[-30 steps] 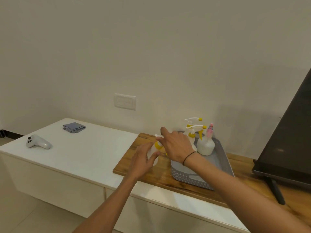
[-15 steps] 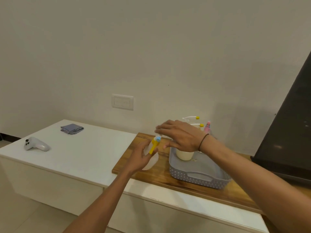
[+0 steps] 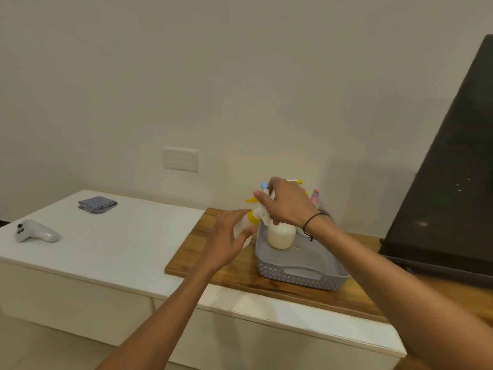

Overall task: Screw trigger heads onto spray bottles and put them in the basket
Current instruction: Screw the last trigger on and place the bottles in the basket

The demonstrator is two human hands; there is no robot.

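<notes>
A white spray bottle [image 3: 241, 226] with a yellow collar stands tilted on the wooden board, just left of the grey basket [image 3: 301, 275]. My left hand [image 3: 226, 241] holds its body between thumb and fingers. My right hand [image 3: 288, 206] grips the white trigger head [image 3: 262, 200] on top of it; a blue nozzle and a yellow lever stick out to the left. Inside the basket stands a cream bottle [image 3: 281, 236], its top hidden by my right hand. Behind that hand, a yellow-tipped head [image 3: 299, 182] and a pink head [image 3: 315, 194] show.
The wooden board [image 3: 208, 252] lies on a white cabinet [image 3: 120, 244]. A white controller [image 3: 36, 231] and a folded grey cloth [image 3: 97, 204] lie at the left. A dark screen [image 3: 448, 182] leans at the right. A wall socket [image 3: 180, 158] is behind.
My right hand has closed over the trigger head, which was free beside its open fingers. The bottle now sits higher in my left hand, next to the basket's rim.
</notes>
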